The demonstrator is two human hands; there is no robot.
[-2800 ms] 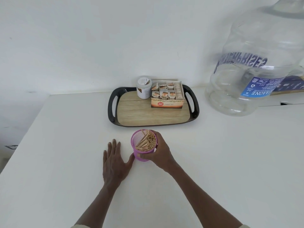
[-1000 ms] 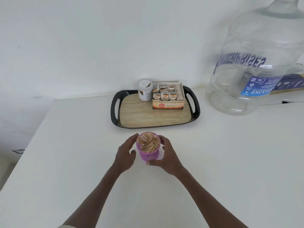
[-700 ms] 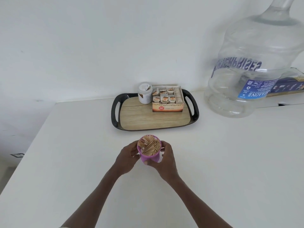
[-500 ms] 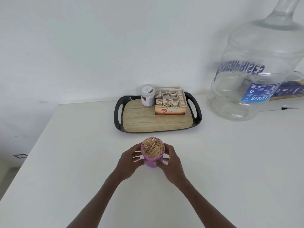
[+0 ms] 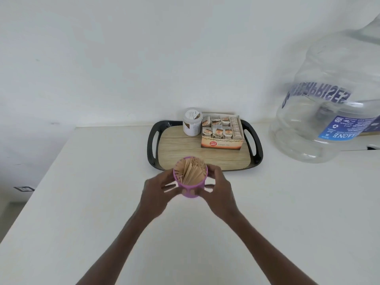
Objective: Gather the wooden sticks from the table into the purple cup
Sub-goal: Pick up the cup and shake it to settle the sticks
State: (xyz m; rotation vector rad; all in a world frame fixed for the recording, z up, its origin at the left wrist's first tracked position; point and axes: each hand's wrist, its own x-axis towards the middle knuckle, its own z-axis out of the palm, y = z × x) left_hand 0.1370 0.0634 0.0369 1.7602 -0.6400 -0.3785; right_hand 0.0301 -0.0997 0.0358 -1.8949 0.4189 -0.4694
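At frame centre, the left hand and right hand hold the purple cup, full of wooden sticks. No loose sticks show on the table, so gathering seems finished, though the blur leaves some doubt.

Bright even daylight, soft faint shadows, hands motion-blurred, wide-angle bending at edges, water jug smeared

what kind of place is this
Probably an office pantry or home tea corner: a black-rimmed wooden tray holds an open ginger tea box, beside a large clear plastic water jug.
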